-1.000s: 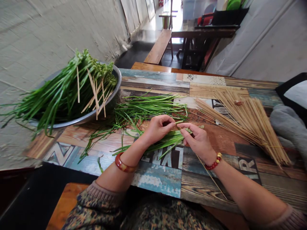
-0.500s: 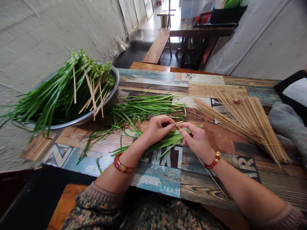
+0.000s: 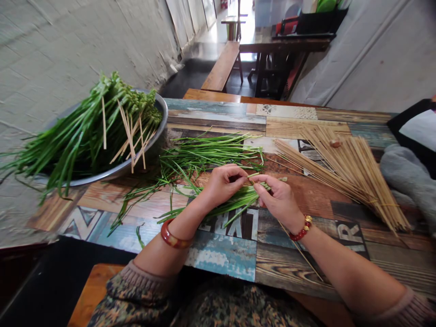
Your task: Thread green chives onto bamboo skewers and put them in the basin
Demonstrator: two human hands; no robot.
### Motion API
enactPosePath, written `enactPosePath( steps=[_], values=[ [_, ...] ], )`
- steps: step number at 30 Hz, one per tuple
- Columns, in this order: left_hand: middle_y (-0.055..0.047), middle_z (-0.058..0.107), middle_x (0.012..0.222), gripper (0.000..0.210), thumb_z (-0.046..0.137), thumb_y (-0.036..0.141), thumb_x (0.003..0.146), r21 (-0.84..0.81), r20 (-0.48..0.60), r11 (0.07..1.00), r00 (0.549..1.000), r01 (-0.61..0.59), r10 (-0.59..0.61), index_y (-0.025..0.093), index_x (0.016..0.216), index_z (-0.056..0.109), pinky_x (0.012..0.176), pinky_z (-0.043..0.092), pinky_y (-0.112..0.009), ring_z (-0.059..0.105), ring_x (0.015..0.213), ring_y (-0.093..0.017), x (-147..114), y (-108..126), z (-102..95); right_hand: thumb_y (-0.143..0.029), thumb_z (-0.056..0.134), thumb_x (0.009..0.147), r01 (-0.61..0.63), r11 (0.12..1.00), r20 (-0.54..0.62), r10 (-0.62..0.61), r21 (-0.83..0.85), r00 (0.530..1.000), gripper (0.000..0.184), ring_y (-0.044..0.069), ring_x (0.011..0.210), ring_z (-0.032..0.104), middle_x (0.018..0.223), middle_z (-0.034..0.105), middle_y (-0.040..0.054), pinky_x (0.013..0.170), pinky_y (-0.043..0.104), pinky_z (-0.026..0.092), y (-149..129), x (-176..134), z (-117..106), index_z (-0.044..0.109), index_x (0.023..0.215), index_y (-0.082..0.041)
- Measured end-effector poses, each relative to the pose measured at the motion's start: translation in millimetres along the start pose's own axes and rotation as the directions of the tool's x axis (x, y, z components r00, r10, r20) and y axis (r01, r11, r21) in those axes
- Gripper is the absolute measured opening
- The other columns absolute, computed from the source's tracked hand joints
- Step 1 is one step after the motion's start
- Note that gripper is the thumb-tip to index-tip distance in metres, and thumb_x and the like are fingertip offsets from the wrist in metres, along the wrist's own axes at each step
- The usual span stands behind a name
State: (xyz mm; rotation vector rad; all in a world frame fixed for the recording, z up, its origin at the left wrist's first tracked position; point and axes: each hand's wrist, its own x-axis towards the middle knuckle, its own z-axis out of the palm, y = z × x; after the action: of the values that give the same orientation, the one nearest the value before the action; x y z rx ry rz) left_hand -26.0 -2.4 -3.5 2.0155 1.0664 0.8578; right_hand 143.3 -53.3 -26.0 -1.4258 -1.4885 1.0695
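Above a small bunch of green chives (image 3: 238, 203) on the table, my two hands meet with fingertips almost touching. My left hand (image 3: 226, 182) is closed in a pinch on the end of a chive stalk (image 3: 252, 175). A thin bamboo skewer (image 3: 306, 260) runs out from under my right hand (image 3: 277, 196), which is closed around it. Its tip seems to lie by the stalk between the fingertips, largely hidden by them. Just beyond my hands lies a looser pile of chives (image 3: 211, 150).
A metal basin (image 3: 164, 119) heaped with chives, several skewers lying across them, stands at the left by the wall. Many bamboo skewers (image 3: 357, 168) lie fanned out on the right of the patterned wooden table (image 3: 221, 254). A grey cloth-like thing (image 3: 405, 170) is at the right edge.
Hands, stalk and skewer hold almost the same place. The whole view has shifted very slightly; nothing has visibly been taken up or let go.
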Motion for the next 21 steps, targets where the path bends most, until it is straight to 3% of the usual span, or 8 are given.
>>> enactPosePath(
  steps=[5, 11, 21],
  values=[
    [0.0, 0.062, 0.067, 0.013, 0.058, 0.009, 0.08, 0.099, 0.003, 0.992, 0.997, -0.082, 0.082, 0.014, 0.076, 0.069, 0.06, 0.039, -0.019, 0.056, 0.065, -0.009, -1.5, 0.2, 1.0, -0.03, 0.052, 0.086, 0.024, 1.0, 0.0, -0.024, 0.0, 1.0, 0.021, 0.009, 0.041, 0.054, 0.064, 0.061, -0.0015, 0.043, 0.021, 0.043, 1.8, 1.3, 0.4, 0.063, 0.099, -0.016],
    [0.0, 0.06, 0.068, 0.015, 0.057, 0.008, 0.08, 0.201, -0.002, 0.971, 0.991, -0.128, 0.131, 0.015, 0.076, 0.069, 0.06, 0.039, -0.02, 0.055, 0.064, -0.009, -3.1, -3.9, 3.3, -0.023, 0.052, 0.086, 0.065, 0.998, -0.025, -0.065, 0.0, 0.998, 0.038, 0.009, 0.044, 0.054, 0.062, 0.056, -0.0056, 0.049, 0.022, 0.046, 3.6, 1.7, 1.4, 0.051, 0.123, -0.018],
    [-0.002, 0.062, 0.071, 0.015, 0.055, 0.011, 0.082, 0.209, -0.009, 0.964, 0.986, -0.163, 0.169, 0.014, 0.075, 0.068, 0.06, 0.04, -0.02, 0.056, 0.065, -0.01, -3.8, -4.8, 6.9, -0.024, 0.051, 0.088, 0.089, 0.995, -0.035, -0.09, -0.05, 0.995, 0.025, 0.01, 0.049, 0.056, 0.064, 0.058, -0.0038, 0.049, 0.022, 0.043, 4.1, 1.3, 1.6, 0.056, 0.111, -0.017]
  ],
)
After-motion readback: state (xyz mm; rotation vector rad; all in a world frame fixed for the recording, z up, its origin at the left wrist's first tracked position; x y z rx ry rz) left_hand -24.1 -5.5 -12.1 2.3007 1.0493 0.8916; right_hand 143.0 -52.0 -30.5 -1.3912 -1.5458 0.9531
